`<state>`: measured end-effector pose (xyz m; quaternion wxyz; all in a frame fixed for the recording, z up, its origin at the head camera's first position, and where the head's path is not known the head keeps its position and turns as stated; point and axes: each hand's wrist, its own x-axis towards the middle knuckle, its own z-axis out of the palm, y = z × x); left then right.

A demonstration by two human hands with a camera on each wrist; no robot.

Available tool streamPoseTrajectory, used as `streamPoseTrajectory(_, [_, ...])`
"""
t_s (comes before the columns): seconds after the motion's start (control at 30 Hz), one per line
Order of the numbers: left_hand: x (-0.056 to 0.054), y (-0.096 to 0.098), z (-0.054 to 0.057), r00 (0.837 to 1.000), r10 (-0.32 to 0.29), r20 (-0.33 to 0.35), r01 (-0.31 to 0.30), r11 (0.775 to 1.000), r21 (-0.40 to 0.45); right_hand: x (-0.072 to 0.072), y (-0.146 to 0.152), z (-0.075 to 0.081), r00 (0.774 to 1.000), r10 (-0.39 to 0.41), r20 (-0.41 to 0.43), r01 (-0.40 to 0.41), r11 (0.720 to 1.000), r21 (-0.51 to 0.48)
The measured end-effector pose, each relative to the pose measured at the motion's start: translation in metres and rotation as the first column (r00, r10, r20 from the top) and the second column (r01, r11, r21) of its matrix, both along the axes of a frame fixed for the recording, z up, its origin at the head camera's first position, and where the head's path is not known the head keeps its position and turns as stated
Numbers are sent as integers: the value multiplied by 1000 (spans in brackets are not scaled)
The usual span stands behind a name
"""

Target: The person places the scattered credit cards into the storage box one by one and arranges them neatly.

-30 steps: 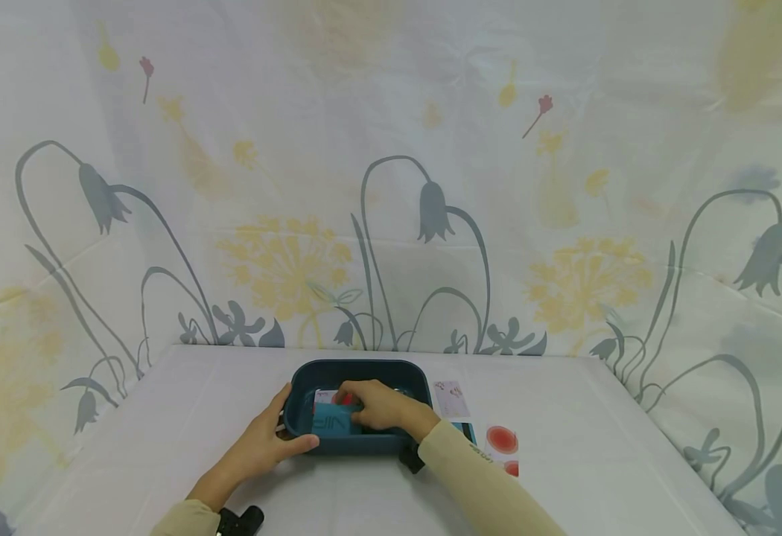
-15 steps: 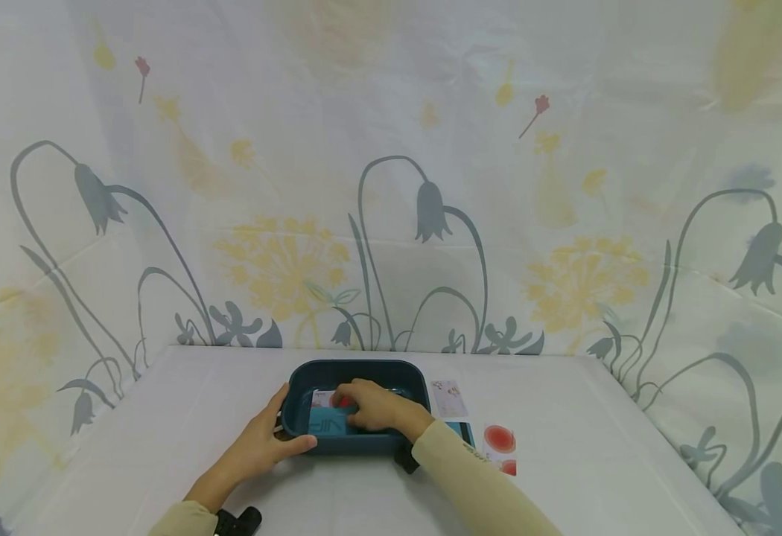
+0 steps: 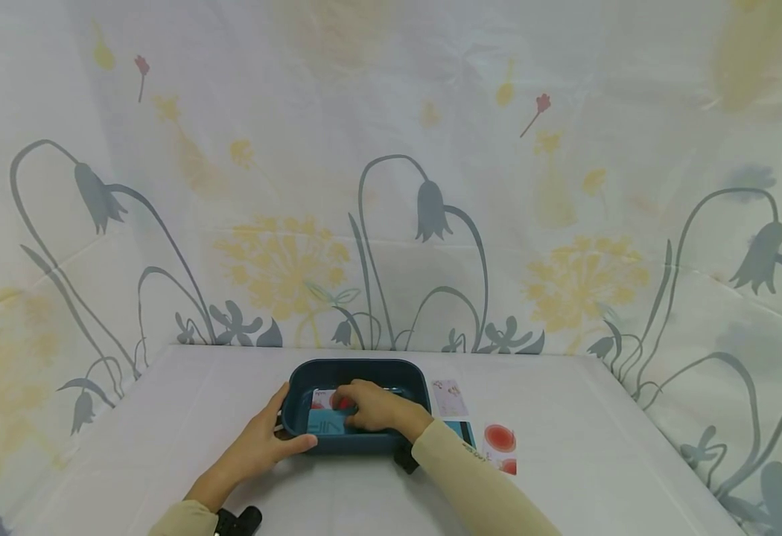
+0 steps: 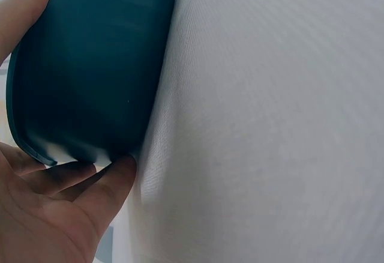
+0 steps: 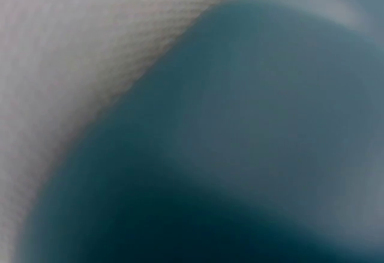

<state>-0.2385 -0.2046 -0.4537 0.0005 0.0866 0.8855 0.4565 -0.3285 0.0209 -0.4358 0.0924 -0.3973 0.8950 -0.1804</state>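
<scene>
your left hand (image 3: 266, 441) grips the left end of the blue-green tray (image 3: 357, 445), thumb along the near wall and fingers bent round the end wall, as the left wrist view shows. that hold likely steadies the tray, so it should not slide on the white surface (image 3: 337, 499) while you work inside it.

your right hand (image 3: 374, 408) comes over the near right side and dips into the tray, thumb and fingers curled at the right edge of a blue card (image 3: 326, 422). it appears to pinch the card there, leaving its lettered face uncovered; whether the red-and-white card (image 3: 322, 399) just behind is in the same grip, you cannot tell from here. the right wrist view helps little, being filled by a blurred blue-green wall.

both cards are inside the tray, in its left half, nearer the hand that braces it. the tray sits squarely in front of you, opening upward, which lets one arm reach in without crossing the other.

outside, just right of the tray, lie a pale patterned card (image 3: 450, 398), a second blue card (image 3: 461, 430) partly hidden by your sleeve (image 3: 481, 480), and a red-spotted card (image 3: 500, 443), all seemingly within easy reach of your right arm.
</scene>
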Motion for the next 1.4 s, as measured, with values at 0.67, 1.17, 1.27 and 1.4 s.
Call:
streamPoseTrajectory(0.67, [0,1,2,1000,-11,-4,11,1000,-17,-3,2,-4,1000,2,-1,-2,1000,-24])
streamPoseTrajectory(1.17, [-1,1,1,1000,-6,5,6,1000,-21,2,10,9,1000,-6,16,7,997,-75])
streamPoseTrajectory(1.27, [-1,1,1,1000,1,10,-1,999,-34,4,13,15,1000,-5,14,7,997,-78])
streamPoseTrajectory(1.4, [-1,0,2,1000,2,26,-1,999,-38,7,19,21,1000,-10,8,11,996,-90])
